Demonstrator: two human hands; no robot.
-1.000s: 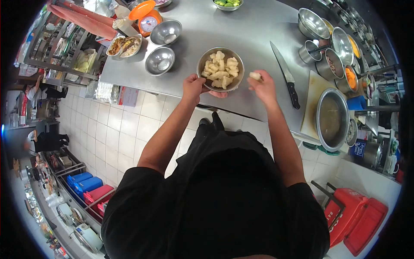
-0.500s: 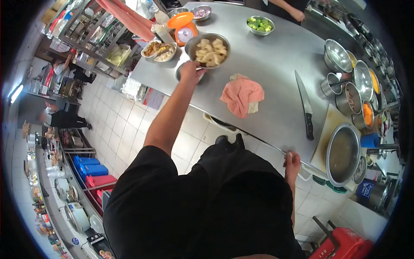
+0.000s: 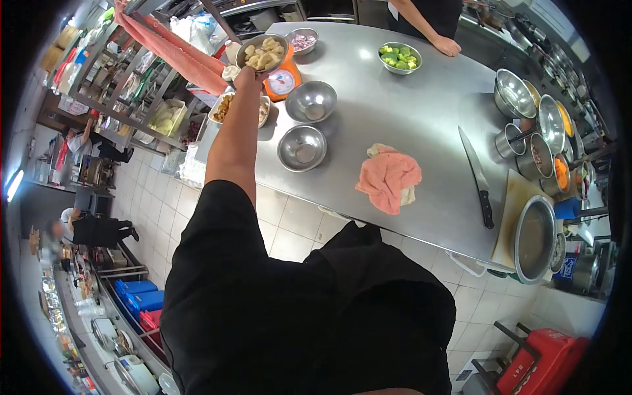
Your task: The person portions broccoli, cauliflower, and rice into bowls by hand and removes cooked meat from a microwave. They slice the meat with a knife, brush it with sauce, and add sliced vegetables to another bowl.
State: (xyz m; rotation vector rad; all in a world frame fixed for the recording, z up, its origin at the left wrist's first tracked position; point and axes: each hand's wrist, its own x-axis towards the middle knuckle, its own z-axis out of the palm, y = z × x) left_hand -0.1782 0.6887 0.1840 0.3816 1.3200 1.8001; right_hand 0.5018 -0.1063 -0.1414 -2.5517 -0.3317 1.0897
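The left hand (image 3: 247, 77) has carried the round steel bowl (image 3: 241, 51) of pale, chunky pieces (image 3: 264, 56), grasped by its rim, to the orange, white-dialled scale (image 3: 282, 81), so work now centres there, contact unclear, right hand out of view

I see steel tbl (image 3: 421, 118) w/ pink cloth (image 3: 390, 178) nr front edge, knife (image 3: 482, 191) to its R, cutting bd (image 3: 506, 217) at R end; two metal bowls (image 3: 302, 150) L of cloth, orange scale (image 3: 282, 84) beside farther one, broccoli bowl (image 3: 399, 71) & bowl of purplish bits (image 3: 305, 52) twd far side.
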